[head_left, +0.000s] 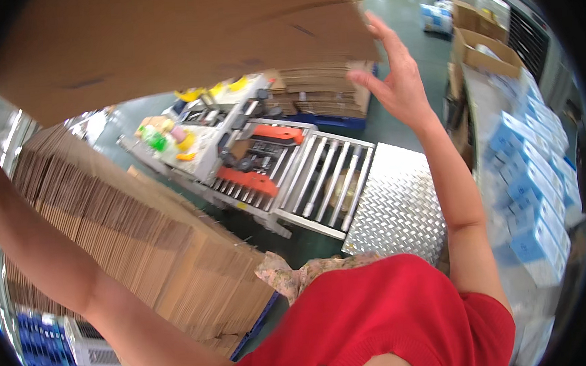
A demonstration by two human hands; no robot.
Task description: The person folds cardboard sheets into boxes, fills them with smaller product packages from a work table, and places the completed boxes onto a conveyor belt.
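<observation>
A large flat brown cardboard sheet [184, 42], probably a folded carton, is raised across the top of the view and runs past its upper edge. My right hand [397, 79] is at the sheet's right edge, thumb and fingers spread apart with a gap between them. Whether its fingertips touch the cardboard is hard to make out. On the other side, my left forearm [41, 242] reaches up toward the sheet's left end. The fingers of my left hand are hidden in the dark rim. Below the sheet stands a tall stack of flattened cartons [142, 239].
A roller conveyor [320, 181] with an orange-sided machine [264, 158] lies ahead, adjoining a textured metal plate [401, 196]. Another carton stack [321, 91] stands beyond. At right, a bench holds blue-and-white boxes [532, 195] and an open carton [489, 50]. Blue pallets [58, 355] are lower left.
</observation>
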